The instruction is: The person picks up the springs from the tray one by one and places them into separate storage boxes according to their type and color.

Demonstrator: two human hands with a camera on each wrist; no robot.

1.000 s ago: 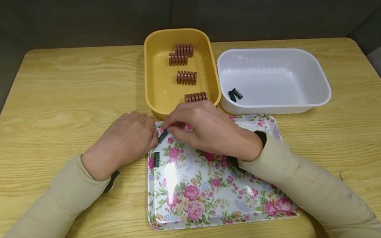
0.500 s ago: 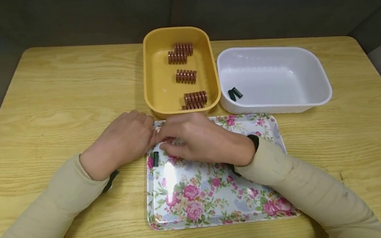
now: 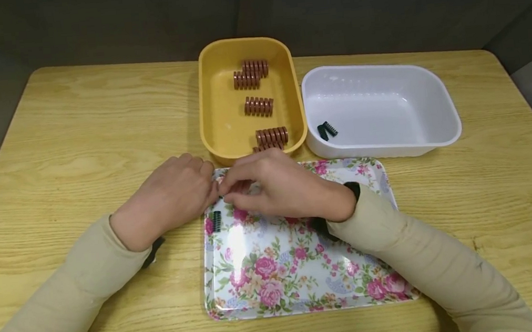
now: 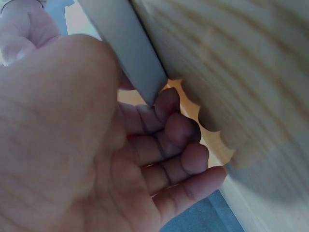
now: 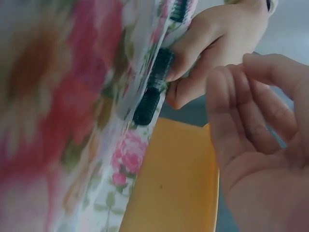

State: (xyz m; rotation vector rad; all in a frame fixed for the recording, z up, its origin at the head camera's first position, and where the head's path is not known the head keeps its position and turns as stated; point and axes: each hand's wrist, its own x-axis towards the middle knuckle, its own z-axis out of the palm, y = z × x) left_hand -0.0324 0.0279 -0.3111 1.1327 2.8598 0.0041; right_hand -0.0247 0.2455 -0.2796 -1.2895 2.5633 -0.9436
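Note:
My left hand [image 3: 166,201] grips the far left corner of the floral tray [image 3: 299,268]; in the left wrist view its curled fingers [image 4: 181,128] reach beneath the rim. Beside it, over the same corner, my right hand [image 3: 277,186] hovers with fingers bent loosely. Thumb and index come close together in the right wrist view, and nothing shows between them. A small dark green spring [image 3: 216,221] lies along the tray's left edge. Further along that edge, dark green coils [image 5: 147,106] rest by the left thumb; whether they are one spring or two, I cannot tell.
Behind the tray stands a yellow bin [image 3: 225,132] with several thick reddish-brown springs [image 3: 258,106]. To its right, a white bin [image 3: 385,118] has two small dark green springs [image 3: 326,130] in its left corner. All stand on a wooden table [image 3: 100,122].
My right hand has drawn back from the yellow bin's front and no longer pinches the green spring at the tray corner. My left hand stays in place.

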